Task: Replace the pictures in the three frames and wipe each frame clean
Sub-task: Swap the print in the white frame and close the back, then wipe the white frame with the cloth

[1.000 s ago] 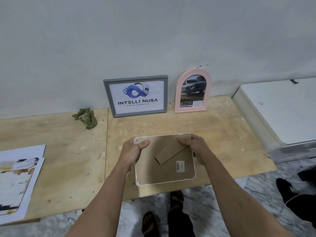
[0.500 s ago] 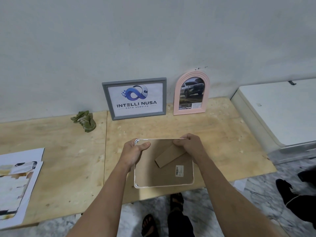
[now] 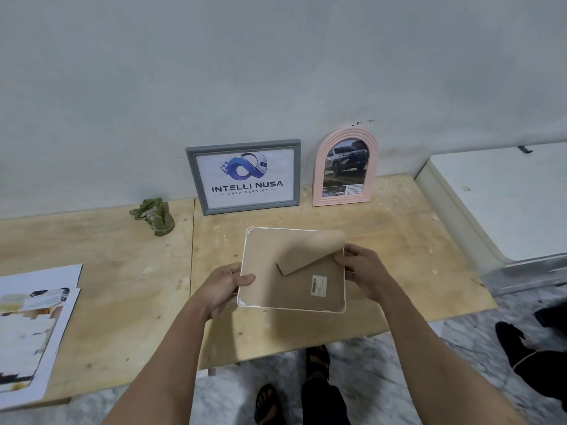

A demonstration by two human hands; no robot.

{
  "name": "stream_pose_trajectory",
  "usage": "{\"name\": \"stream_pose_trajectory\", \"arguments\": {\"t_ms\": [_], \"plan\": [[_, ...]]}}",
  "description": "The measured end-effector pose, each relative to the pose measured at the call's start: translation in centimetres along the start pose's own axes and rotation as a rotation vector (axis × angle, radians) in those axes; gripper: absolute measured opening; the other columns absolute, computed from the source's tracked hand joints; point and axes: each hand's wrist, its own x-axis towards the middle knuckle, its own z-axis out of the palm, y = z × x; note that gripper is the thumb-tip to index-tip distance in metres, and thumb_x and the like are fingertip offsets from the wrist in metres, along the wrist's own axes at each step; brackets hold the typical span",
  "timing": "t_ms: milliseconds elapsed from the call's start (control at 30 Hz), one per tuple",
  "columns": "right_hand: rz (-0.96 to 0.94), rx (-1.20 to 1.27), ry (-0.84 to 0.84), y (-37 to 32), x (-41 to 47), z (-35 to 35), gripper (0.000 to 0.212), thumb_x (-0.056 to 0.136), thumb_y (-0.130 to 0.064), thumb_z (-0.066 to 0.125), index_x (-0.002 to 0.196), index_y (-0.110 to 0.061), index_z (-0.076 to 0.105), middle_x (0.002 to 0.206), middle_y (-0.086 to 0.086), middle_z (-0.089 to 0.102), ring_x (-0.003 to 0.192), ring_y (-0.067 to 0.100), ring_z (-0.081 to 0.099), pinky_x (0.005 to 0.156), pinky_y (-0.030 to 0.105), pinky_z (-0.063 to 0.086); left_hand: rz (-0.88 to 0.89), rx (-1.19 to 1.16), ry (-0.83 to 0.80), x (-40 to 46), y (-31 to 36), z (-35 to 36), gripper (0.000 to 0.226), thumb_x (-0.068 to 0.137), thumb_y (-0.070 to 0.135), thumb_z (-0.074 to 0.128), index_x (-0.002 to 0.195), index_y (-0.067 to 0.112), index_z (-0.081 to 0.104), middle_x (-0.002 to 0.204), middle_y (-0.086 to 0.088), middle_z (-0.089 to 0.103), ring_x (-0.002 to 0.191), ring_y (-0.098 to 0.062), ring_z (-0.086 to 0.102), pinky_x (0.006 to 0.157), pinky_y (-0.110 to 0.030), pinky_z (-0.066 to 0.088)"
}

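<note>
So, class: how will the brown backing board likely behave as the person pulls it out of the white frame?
The backing board probably flexes rather than snaps: its corner curls where the right hand lifts it. It looks thin, so likely light. The left hand steadies the white frame, suggesting it could shift.

A light plywood counter (image 3: 122,271), made of two boards meeting at a seam, stands against a pale grey-white wall (image 3: 276,72) that carries a few dark specks above the counter's right part. To the right, touching the counter's edge, sits a white appliance with a flat lid (image 3: 506,197), and below it the floor is grey-veined marble (image 3: 460,342); dark footwear (image 3: 521,348) lies on that floor at the far right
</note>
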Motion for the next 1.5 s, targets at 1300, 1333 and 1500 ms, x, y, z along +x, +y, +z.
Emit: {"name": "stream_pose_trajectory", "arguments": {"t_ms": [1300,1333,1500], "plan": [[-0.158,-0.339,-0.193,-4.3,-0.5,8.8,0.054,0.089,-0.018,0.064,0.137,-0.021,0.039,0.114,0.002,0.058,0.097,0.017,0.061,0.075,0.028,0.049,0.173,-0.312,0.448,-0.8,6.5,-3.5,0.022,0.095,0.016,0.063,0.108,0.001,0.072,0.098,-0.014,0.076,0.076,-0.027,0.07,0.066,-0.034,0.054],[-0.117,-0.307,-0.227,-5.0,-0.4,9.1,0.042,0.093,-0.022,0.061,0.132,-0.014,0.046,0.099,0.002,0.065,0.078,0.013,0.064,0.065,0.026,0.049,0.178,-0.329,0.45,-1.1,6.5,-3.4,0.022,0.095,0.018,0.063,0.105,0.001,0.073,0.096,-0.015,0.076,0.072,-0.027,0.072,0.061,-0.033,0.056],[-0.214,-0.322,-0.333,-5.8,0.4,10.5,0.02,0.099,-0.012,0.052,0.109,0.001,0.062,0.074,-0.003,0.07,0.047,0.002,0.055,0.047,0.018,0.041,0.259,-0.408,0.48,-2.6,5.9,-3.1,0.02,0.095,0.015,0.063,0.105,0.001,0.073,0.096,-0.018,0.077,0.08,-0.033,0.074,0.076,-0.044,0.06]]}}
